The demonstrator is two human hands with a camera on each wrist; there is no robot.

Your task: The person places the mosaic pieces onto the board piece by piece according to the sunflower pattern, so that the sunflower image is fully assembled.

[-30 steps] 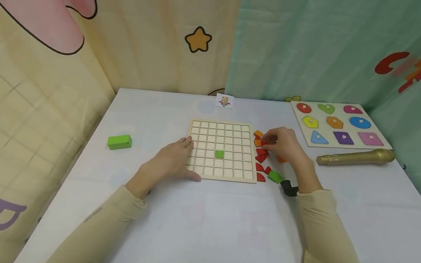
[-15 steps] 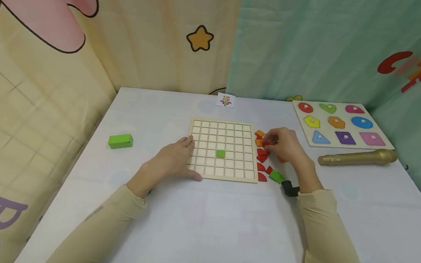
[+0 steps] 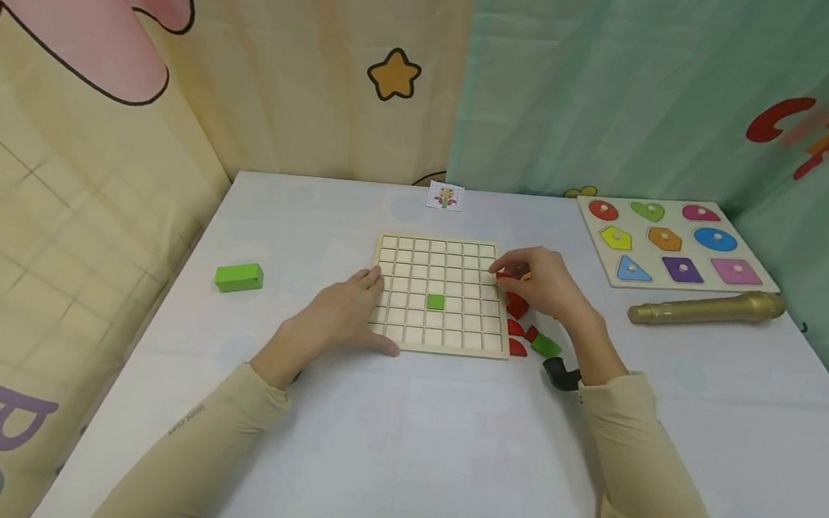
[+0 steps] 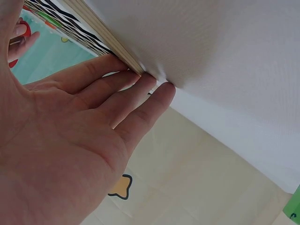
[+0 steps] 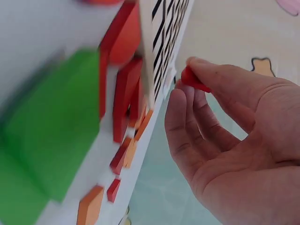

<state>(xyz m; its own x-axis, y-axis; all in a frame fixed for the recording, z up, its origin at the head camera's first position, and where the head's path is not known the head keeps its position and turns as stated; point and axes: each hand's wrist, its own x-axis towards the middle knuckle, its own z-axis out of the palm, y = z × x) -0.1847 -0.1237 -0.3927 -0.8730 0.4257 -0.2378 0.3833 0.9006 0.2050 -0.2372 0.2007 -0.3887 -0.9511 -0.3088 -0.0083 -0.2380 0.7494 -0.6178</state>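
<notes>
A wooden grid board (image 3: 451, 350) lies mid-table, with one green square block (image 3: 436, 302) in a cell near its centre. My left hand (image 3: 331, 317) rests along the board's left edge; the left wrist view shows its straight fingers (image 4: 140, 117) against the rim. Over the board's right edge, my right hand (image 3: 541, 282) pinches a small red block (image 5: 193, 79) between thumb and fingertips. Beneath and beside that hand are loose red pieces (image 3: 517, 305), partly hidden by it. Orange pieces (image 5: 90, 205) lie among them in the right wrist view, and green pieces (image 3: 546, 345) sit nearer me.
A long green block (image 3: 238, 277) lies to the left of the board. Behind the board is a small picture card (image 3: 445, 197). At the back right lies a knobbed shape puzzle (image 3: 651, 263), with a gold microphone (image 3: 706, 309) in front of it.
My right hand has moved left from the loose pieces to the board's right edge, with the red block in its fingertips. My left hand has stayed at the board's left edge.
</notes>
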